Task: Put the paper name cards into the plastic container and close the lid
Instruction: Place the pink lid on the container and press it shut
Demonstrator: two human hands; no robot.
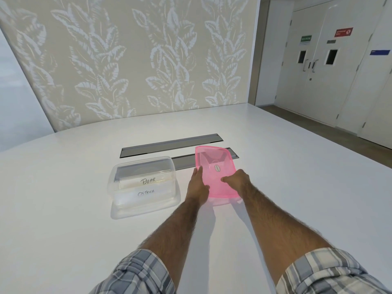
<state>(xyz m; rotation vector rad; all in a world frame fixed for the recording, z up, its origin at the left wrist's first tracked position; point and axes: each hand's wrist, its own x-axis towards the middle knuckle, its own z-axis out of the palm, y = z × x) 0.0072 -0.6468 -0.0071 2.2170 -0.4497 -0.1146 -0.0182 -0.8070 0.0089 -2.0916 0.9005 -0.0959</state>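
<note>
A clear plastic container (127,209) stands open on the white table, left of centre. Inside it are white paper name cards; one reads BEAR (148,181) and one in front of it reads OSTRICH (146,193). To its right lies a translucent pink lid (214,166), its near end tilted a little off the table. My left hand (197,186) grips the lid's left edge. My right hand (237,180) rests on the lid's right side, fingers on top of it.
Two long grey cable hatches (169,145) are set into the table (63,198) just behind the container and lid. A leaf-patterned wall stands behind the table. White double doors (314,66) are at the far right.
</note>
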